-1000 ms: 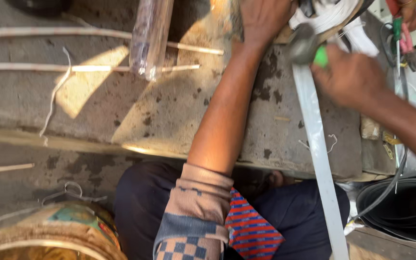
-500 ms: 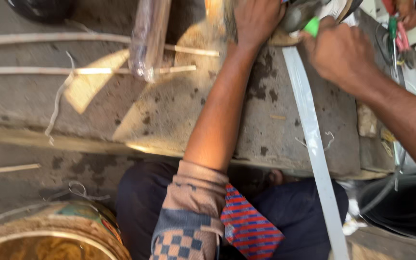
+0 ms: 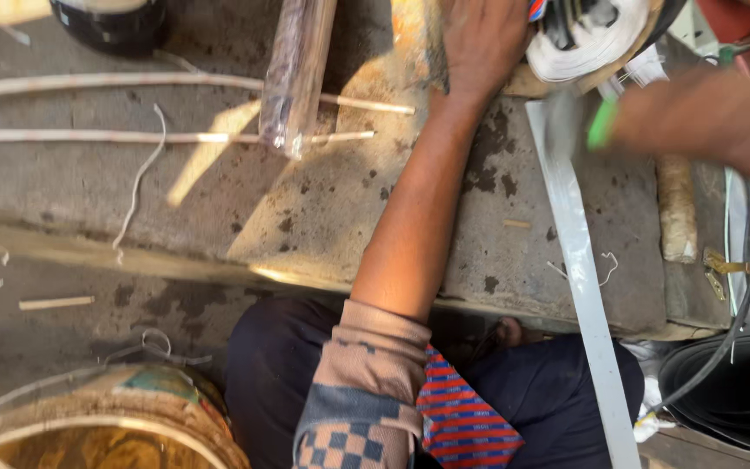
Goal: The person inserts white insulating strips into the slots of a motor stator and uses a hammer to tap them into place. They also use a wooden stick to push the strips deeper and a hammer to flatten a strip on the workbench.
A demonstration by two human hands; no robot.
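White strip (image 3: pixel 579 287) runs down the concrete slab (image 3: pixel 305 200) from just under the right hand (image 3: pixel 696 117); that hand is blurred, clenched on a green-handled tool (image 3: pixel 602 124); left hand (image 3: pixel 483 39), beside the strip's top end, presses flat, grasping nothing.

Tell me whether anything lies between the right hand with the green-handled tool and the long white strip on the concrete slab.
Nothing visible does. The right hand, blurred, holds the green-handled tool right at the upper end of the white strip. The left hand rests to the side by the white coil, clear of that gap.
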